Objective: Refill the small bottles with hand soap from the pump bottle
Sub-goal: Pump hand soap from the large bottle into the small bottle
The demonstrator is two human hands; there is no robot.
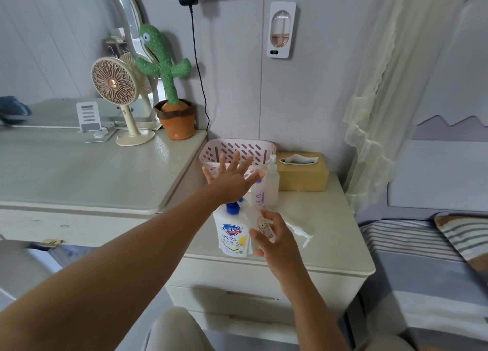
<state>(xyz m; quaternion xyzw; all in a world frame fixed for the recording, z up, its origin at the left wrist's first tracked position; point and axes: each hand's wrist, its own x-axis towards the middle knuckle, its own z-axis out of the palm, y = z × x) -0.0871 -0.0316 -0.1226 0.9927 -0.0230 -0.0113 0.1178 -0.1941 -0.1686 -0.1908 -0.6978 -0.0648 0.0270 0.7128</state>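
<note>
A: Status on the grips?

B: Left grip (232, 181) is wide open with the fingers spread straight, holding nothing. The heel of the palm sits right over the blue pump head (231, 208) of the pump bottle (232, 235). Can't tell if it's touching.

A: Right?

B: Right grip (274, 242) has thumb and fingers curled round the small bottle (260, 225). It's clear, with a cartoon figure on it. It's tilted, with the upper end leaning toward the pump head, just beside it. The bottle's mouth is too blurred to make out.

A: Pump bottle location?

B: Upright at the front-left of the desk (330, 245). White body, blue label, right against the small bottle.

A: Other small bottles?

B: Two, both upright behind the pump bottle. The purple-print bottle (258, 195) is partly hidden by the left grip's fingers. The spray-top bottle (273, 176) is just to its right; can't tell if they touch. The pink basket (237, 150) is behind them on the left, the tissue box (303, 171) on the right.

A: Loose parts?

B: One white pump top (299, 232), lying flat on the desk right of the right grip, apart from it.
</note>
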